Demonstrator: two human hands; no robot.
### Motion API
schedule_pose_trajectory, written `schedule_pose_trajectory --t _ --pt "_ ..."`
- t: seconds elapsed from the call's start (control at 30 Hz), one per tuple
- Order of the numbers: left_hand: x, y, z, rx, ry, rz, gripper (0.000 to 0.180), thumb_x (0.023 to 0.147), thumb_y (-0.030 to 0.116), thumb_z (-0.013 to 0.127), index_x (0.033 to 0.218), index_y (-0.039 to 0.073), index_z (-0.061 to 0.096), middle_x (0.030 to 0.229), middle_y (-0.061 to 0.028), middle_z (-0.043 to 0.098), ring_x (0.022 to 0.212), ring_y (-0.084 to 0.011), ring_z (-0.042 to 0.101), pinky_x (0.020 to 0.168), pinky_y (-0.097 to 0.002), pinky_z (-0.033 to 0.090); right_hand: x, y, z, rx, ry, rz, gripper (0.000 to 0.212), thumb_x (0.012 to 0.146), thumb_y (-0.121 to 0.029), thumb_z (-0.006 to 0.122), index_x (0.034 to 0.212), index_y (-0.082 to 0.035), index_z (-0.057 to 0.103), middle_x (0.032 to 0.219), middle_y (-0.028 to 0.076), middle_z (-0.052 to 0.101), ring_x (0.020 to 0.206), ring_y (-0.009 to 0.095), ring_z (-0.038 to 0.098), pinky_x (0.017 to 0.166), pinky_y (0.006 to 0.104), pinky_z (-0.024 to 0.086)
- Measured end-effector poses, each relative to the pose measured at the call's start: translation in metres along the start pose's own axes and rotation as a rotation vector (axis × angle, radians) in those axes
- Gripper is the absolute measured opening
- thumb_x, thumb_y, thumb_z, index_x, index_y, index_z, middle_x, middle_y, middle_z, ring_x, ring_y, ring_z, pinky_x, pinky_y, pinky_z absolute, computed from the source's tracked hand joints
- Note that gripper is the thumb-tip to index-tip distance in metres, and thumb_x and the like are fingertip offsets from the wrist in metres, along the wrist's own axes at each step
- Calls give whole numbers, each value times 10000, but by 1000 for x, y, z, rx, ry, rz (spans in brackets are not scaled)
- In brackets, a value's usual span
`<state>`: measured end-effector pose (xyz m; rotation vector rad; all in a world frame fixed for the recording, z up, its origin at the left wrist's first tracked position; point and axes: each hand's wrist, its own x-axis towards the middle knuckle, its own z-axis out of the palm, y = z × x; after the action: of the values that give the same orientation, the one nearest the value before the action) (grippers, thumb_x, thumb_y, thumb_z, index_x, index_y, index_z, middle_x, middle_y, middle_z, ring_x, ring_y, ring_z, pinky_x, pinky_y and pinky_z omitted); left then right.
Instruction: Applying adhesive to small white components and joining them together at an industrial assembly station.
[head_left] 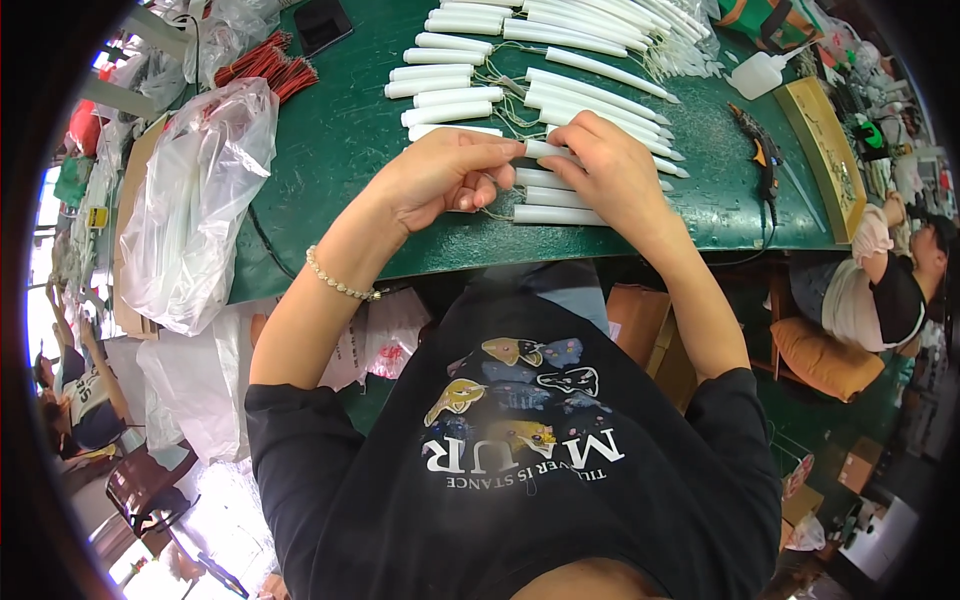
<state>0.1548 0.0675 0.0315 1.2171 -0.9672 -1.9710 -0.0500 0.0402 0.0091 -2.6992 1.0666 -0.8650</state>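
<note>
At the table's near edge, my right hand [615, 175] grips a white taper-shaped candle tube [541, 149] between thumb and fingers. My left hand [440, 178] pinches at the left end of that tube with thumb and forefinger; its other fingers curl loosely below. What small part sits between the left fingertips is hidden. Under my hands lie several more long white tubes [560, 214] side by side. Beyond them spread rows of pointed white candle tubes [600, 95] and shorter white tubes [452, 97], joined by thin pale wires [512, 88].
A black and orange glue gun [765, 165] lies at right, beside a yellow tray [822, 145]. A white squeeze bottle [757, 76] stands farther back. At left are a clear plastic bag [200, 200], red wires [268, 68] and a dark phone-like slab [322, 25]. Other people sit at both sides.
</note>
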Motion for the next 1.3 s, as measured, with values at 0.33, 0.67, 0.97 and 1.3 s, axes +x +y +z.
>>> schedule_pose_trajectory --t 0.33,0.67,0.97,1.3 --pt "8 -1 -5 578 142 57 307 892 265 521 785 -8 610 606 -22 598 415 -40 473 386 -172 363 1 -4 5 47 -37 -4 151 741 -163 649 838 -53 615 774 67 551 722 253 562 623 335 454" --pt "6 0 -3 674 321 193 252 806 208 602 763 -36 652 593 -55 611 444 -60 496 425 -218 391 -1 1 -5 30 -89 4 144 755 -164 636 829 -40 626 784 79 547 762 263 562 659 346 455" --pt "28 -5 -7 1295 540 782 184 735 203 659 800 31 673 705 -100 630 662 -255 589 615 -348 462 1 11 -8 -70 -16 93 150 728 -173 660 815 -55 626 786 65 556 761 259 570 651 343 464" --pt "51 -2 -3 1552 411 592 140 696 160 657 726 24 669 683 -134 621 651 -296 598 601 -393 459 5 16 1 -112 -86 61 148 733 -170 655 818 -53 625 775 60 560 762 258 572 648 343 462"
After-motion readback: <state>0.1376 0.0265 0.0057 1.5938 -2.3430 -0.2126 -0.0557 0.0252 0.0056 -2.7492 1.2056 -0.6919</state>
